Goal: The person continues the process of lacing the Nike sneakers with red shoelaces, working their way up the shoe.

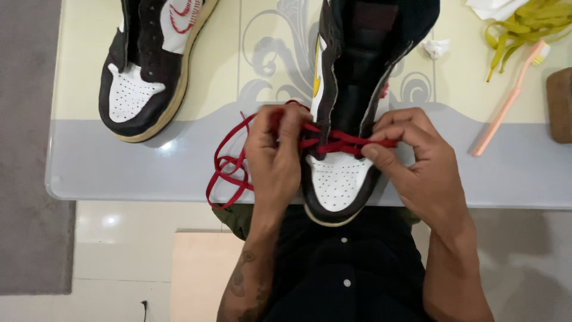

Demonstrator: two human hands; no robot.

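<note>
My left hand (275, 156) was closed, pinching the flat red shoelace (333, 143) beside the eyelets on its side; my right hand (411, 158) was likewise closed, thumb and forefinger gripping the same lace where it left the opposite eyelets. The lace crossed the lowest eyelet rows of the dark brown and white leather high-top sneaker (342, 119), which stood on the near edge of the pale glass-topped table (89, 173), toe toward me. The loose red length looped over the table edge beside my left hand. A matching sneaker (149, 71) lay well apart to the left; a pink toothbrush (506, 104), a heap of yellow laces (524, 24) and a brown brush (560, 104) lay to the right. In my judgement, uneven pulling could twist the flat lace, and the hanging loops could snag.
</note>
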